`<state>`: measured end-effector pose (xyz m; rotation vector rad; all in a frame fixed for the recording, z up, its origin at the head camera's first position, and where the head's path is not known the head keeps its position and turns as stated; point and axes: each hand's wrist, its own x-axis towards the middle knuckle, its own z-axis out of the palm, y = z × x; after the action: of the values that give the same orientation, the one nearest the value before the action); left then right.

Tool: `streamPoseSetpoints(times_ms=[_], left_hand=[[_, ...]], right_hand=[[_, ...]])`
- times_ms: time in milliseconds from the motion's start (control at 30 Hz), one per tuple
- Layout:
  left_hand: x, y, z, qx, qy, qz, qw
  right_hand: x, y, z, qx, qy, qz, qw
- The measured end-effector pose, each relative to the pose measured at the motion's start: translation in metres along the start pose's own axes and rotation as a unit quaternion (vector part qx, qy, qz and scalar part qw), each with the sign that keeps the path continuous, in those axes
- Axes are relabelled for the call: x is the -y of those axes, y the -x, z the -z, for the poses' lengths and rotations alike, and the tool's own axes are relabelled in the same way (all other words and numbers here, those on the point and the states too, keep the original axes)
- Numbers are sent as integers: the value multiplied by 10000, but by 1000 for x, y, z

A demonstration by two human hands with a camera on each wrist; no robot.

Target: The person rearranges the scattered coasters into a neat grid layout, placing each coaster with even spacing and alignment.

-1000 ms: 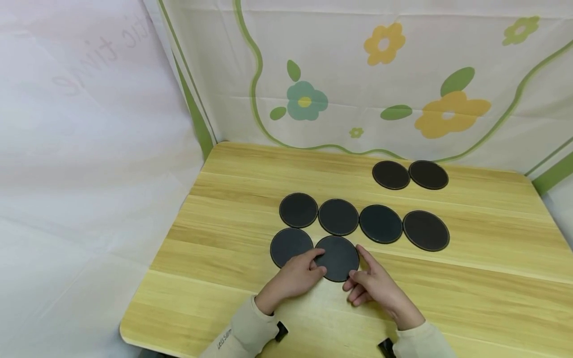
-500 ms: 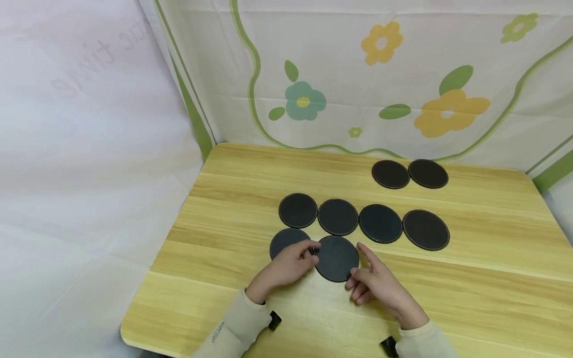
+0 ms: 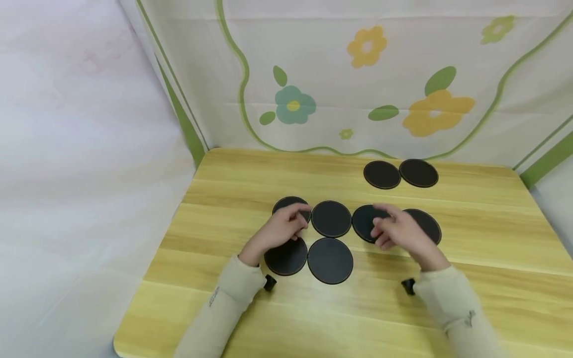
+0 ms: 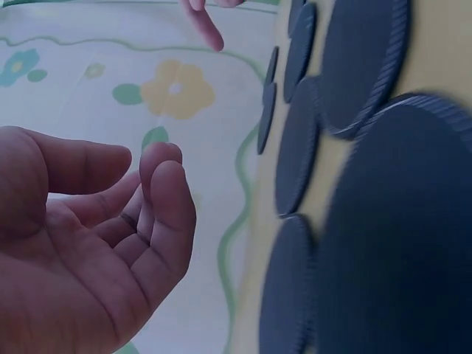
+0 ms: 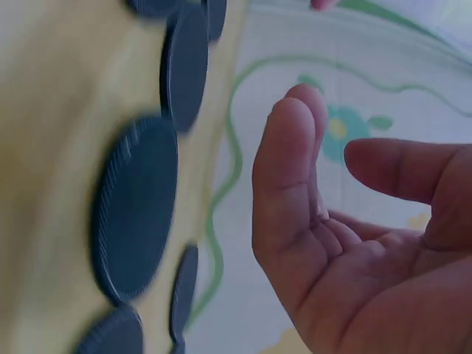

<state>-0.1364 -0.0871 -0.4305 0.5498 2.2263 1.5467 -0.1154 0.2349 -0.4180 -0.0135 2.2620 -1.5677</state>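
Note:
Several round black coasters with stitched rims lie flat on the wooden table. In the head view the left hand (image 3: 283, 226) hovers over the two leftmost coasters, partly hiding the upper one (image 3: 286, 203) and the lower one (image 3: 285, 259). Its fingers are loosely bent and empty in the left wrist view. The right hand (image 3: 400, 231) is above the third coaster (image 3: 363, 223) of the upper row and partly covers the fourth (image 3: 425, 223). Nothing is between its thumb and fingers in the right wrist view. Between the hands lie an upper coaster (image 3: 331, 219) and a lower coaster (image 3: 330, 261).
Two more coasters, a left one (image 3: 382, 174) and a right one (image 3: 419, 173), touch each other near the table's back edge. A white curtain (image 3: 331, 64) printed with flowers hangs behind the wooden table (image 3: 188, 283), and white fabric (image 3: 80, 199) hangs at the left.
Both hands have come off the lower right coaster and moved forward, the left hand leftward and the right hand rightward. The coasters keep their arrangement; the head view has shifted slightly.

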Motion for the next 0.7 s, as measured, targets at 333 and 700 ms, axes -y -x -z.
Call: streamPoseSetpoints(times_ms=[333, 700], left_hand=[[-25, -86, 19, 5, -155, 287, 9995], [-13, -152, -4, 78, -360, 900, 9953]], right_hand=[[-11, -103, 66, -538, 2979, 188, 9529], [-6, -134, 45, -182, 4013, 460, 9146]])
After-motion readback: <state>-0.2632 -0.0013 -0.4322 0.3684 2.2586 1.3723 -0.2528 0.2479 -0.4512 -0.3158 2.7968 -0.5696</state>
